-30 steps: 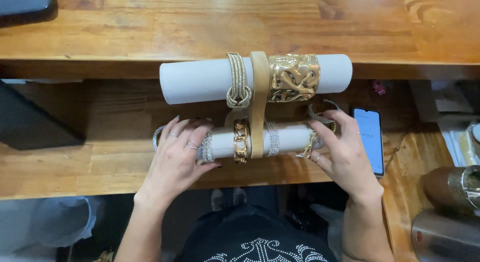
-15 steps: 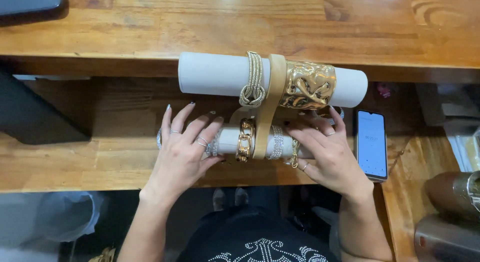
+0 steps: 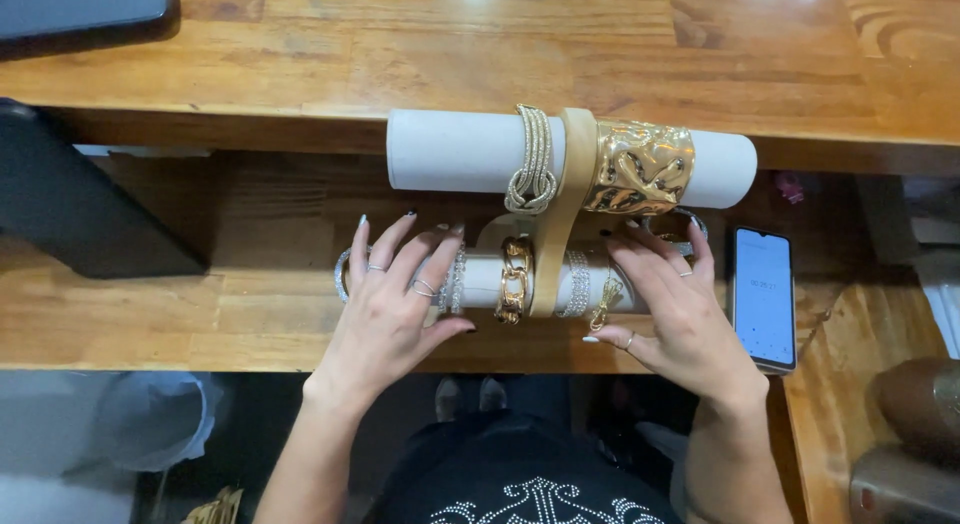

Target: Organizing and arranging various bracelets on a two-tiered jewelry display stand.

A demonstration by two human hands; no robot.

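A big brown wooden tabletop (image 3: 620,54) fills the top of the view, with a lower wooden shelf (image 3: 150,314) in front of it. On these stands a tan two-bar bracelet stand (image 3: 560,224). Its top white padded roll (image 3: 450,149) carries a wide bumpy gold cuff (image 3: 640,169) and a sparkly knotted bracelet (image 3: 532,164). The lower white roll (image 3: 485,282) lies between both hands and holds a chunky gold chain bracelet (image 3: 514,279) and thin sparkly bands (image 3: 575,282).

The left hand (image 3: 395,304) lies on the left end of the lower roll, fingers spread wide, not pinching anything. A thin sparkly bangle (image 3: 343,274) peeks out just beside it. The right hand (image 3: 675,314) rests on the right end, fingers spread too, with another thin bangle (image 3: 690,222) just past the fingertips.

The work in hand looks like sorting the bracelets on the lower roll. I think the next move needs a soft pinch on one band, so the others do not slide.

A black phone (image 3: 763,296) lies near the right hand. The hands cover both roll ends, so I cannot tell what sits under them. A dark flat thing (image 3: 85,214) on the left is cut off.
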